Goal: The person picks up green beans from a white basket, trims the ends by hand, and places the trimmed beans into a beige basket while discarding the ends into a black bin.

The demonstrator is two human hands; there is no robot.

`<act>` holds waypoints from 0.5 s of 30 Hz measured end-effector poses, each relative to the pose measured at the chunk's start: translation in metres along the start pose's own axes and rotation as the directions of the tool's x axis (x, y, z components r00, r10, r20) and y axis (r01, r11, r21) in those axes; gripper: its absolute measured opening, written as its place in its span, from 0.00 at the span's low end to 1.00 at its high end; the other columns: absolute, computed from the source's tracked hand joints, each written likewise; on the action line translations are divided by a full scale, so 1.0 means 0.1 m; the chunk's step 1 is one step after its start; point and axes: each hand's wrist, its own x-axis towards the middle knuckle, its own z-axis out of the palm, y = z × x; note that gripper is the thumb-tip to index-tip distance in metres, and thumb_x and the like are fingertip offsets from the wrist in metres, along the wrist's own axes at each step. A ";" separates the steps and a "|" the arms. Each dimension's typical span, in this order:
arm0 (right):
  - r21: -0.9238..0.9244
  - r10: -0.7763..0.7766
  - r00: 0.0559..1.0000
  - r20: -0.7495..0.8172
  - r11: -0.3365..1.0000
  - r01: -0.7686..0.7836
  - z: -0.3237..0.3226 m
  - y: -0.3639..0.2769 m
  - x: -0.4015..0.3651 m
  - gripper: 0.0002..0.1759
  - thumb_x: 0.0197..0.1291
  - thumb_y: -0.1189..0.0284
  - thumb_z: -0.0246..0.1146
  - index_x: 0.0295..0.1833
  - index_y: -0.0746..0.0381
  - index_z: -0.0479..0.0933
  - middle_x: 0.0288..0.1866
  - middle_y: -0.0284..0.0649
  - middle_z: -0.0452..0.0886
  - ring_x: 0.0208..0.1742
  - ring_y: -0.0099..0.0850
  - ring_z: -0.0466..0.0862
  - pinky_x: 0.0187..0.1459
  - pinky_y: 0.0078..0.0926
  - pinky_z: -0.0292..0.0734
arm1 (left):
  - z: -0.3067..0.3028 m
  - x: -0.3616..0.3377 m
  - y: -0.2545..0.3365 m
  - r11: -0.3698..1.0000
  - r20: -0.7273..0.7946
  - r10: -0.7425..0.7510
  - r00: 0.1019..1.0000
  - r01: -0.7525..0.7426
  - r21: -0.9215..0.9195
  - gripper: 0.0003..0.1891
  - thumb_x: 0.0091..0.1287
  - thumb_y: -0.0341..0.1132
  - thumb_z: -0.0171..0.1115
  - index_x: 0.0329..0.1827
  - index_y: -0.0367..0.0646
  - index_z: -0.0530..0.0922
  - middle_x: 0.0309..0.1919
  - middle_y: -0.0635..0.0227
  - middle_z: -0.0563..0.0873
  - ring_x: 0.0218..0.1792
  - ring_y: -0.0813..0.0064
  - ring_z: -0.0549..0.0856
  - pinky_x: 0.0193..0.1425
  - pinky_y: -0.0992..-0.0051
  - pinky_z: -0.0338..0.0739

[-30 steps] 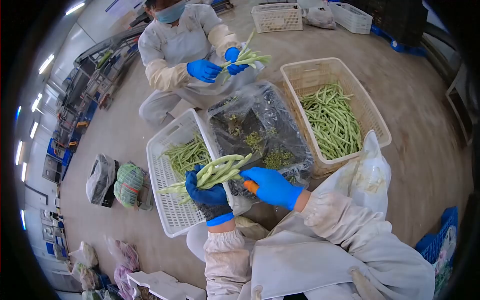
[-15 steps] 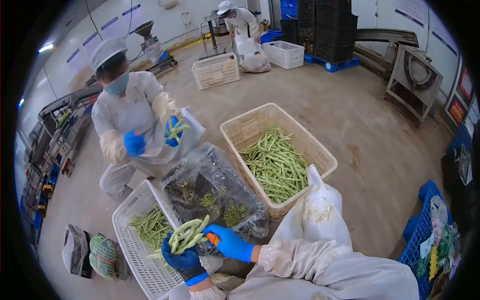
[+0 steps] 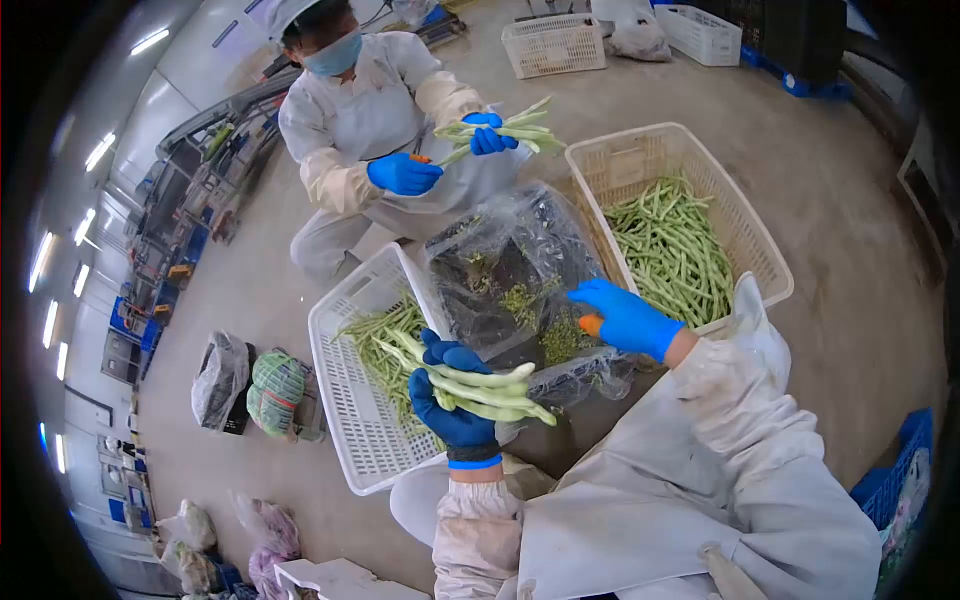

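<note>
My left hand [image 3: 455, 405], in a dark blue glove, is wrapped round a bunch of pale green beans [image 3: 495, 392] above the edge of a white crate [image 3: 375, 460] with more beans inside. My right hand [image 3: 632, 318], in a blue glove, is closed on a small tool with an orange handle [image 3: 591, 324], apart from the bunch. Below and between my hands lies a black tray covered in clear plastic [image 3: 465, 325], with green trimmings on it. A larger cream crate [image 3: 770, 255] at the right holds a heap of green beans [image 3: 670, 245].
Across the tray a co-worker [image 3: 365, 110] in white holds beans and an orange-handled tool. A green bundle [image 3: 275, 392] and a plastic-lined container [image 3: 220, 385] stand left of the white crate. Blue crates [image 3: 900, 465] are at the lower right; bags [image 3: 270, 545] lie lower left.
The view has swung left and down. My right hand has drawn away from the beans, which now point rightward in my left hand. The co-worker's hands have come closer together.
</note>
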 end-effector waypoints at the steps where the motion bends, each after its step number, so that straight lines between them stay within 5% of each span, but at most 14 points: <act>1: 0.263 0.147 0.964 0.222 0.943 -0.205 -0.19 -0.06 0.03 0.20 0.60 0.69 0.60 0.58 0.62 0.74 0.51 0.51 0.78 0.53 0.45 0.78 0.56 0.35 0.71 | -0.03 0.02 -0.06 1.000 -0.010 -0.005 1.000 0.005 0.008 0.23 0.60 0.33 0.60 0.60 0.43 0.72 0.42 0.74 0.79 0.48 0.74 0.78 0.58 0.69 0.72; 2: 0.452 0.215 0.862 0.459 0.779 -0.434 -0.35 -0.10 0.05 0.21 0.61 0.68 0.60 0.59 0.62 0.73 0.55 0.51 0.76 0.56 0.42 0.77 0.57 0.33 0.70 | -0.05 0.04 -0.12 1.000 0.036 -0.020 0.999 0.020 -0.009 0.23 0.60 0.32 0.59 0.61 0.44 0.72 0.42 0.75 0.79 0.48 0.75 0.78 0.59 0.69 0.72; 3: 0.457 0.226 0.860 0.458 0.770 -0.446 -0.45 -0.16 0.04 0.21 0.61 0.68 0.60 0.59 0.62 0.73 0.55 0.51 0.76 0.56 0.42 0.77 0.57 0.33 0.70 | -0.07 0.06 -0.18 0.999 0.079 -0.036 0.996 0.038 -0.028 0.24 0.60 0.32 0.59 0.61 0.45 0.72 0.42 0.76 0.79 0.47 0.76 0.78 0.59 0.69 0.72; 5: 0.703 0.014 0.925 0.379 0.645 -0.298 -0.60 -0.26 0.05 0.23 0.61 0.64 0.61 0.60 0.62 0.72 0.57 0.50 0.75 0.55 0.38 0.77 0.56 0.32 0.71 | -0.13 0.12 -0.30 0.999 0.016 -0.038 0.999 0.039 -0.037 0.24 0.59 0.32 0.59 0.62 0.48 0.72 0.42 0.76 0.79 0.47 0.76 0.78 0.67 0.65 0.67; 7: 0.719 -0.204 0.923 0.327 0.688 -0.102 -0.64 -0.34 0.02 0.26 0.62 0.67 0.60 0.65 0.61 0.68 0.56 0.46 0.77 0.54 0.38 0.78 0.56 0.32 0.72 | -0.23 0.22 -0.40 0.959 -0.023 -0.007 1.000 0.013 0.284 0.25 0.58 0.32 0.58 0.62 0.49 0.72 0.40 0.77 0.79 0.49 0.74 0.78 0.74 0.55 0.56; 8: 0.718 -0.185 0.928 0.323 0.687 -0.113 -0.68 -0.41 0.02 0.26 0.62 0.67 0.60 0.65 0.61 0.68 0.56 0.46 0.77 0.54 0.38 0.78 0.56 0.32 0.72 | -0.30 0.28 -0.47 0.929 0.065 -0.041 0.997 0.014 0.370 0.25 0.58 0.31 0.58 0.62 0.49 0.71 0.45 0.73 0.81 0.58 0.66 0.75 0.75 0.48 0.46; 11: 0.539 -0.166 0.931 0.324 0.842 -0.038 -0.71 -0.44 0.07 0.27 0.62 0.69 0.58 0.67 0.59 0.66 0.54 0.47 0.77 0.52 0.42 0.79 0.52 0.33 0.74 | -0.39 0.40 -0.71 0.820 0.027 -0.116 0.993 0.080 0.567 0.26 0.60 0.35 0.57 0.64 0.50 0.70 0.52 0.68 0.82 0.68 0.59 0.66 0.75 0.48 0.46; 13: 0.281 -0.025 0.863 0.504 0.950 -0.136 -0.64 -0.24 0.09 0.29 0.60 0.71 0.58 0.69 0.56 0.63 0.53 0.48 0.77 0.49 0.47 0.79 0.49 0.35 0.76 | -0.47 0.48 -0.84 0.821 -0.030 -0.146 0.989 0.138 0.554 0.29 0.59 0.35 0.58 0.66 0.49 0.67 0.55 0.67 0.80 0.70 0.55 0.62 0.75 0.49 0.47; 15: 0.308 0.025 0.869 0.494 0.929 -0.202 -0.64 0.06 0.09 0.28 0.58 0.73 0.56 0.67 0.56 0.65 0.52 0.47 0.78 0.48 0.44 0.80 0.47 0.34 0.76 | -0.52 0.56 -1.01 0.790 -0.130 -0.170 0.977 0.214 0.575 0.31 0.58 0.35 0.59 0.68 0.48 0.65 0.56 0.67 0.80 0.70 0.54 0.61 0.75 0.50 0.50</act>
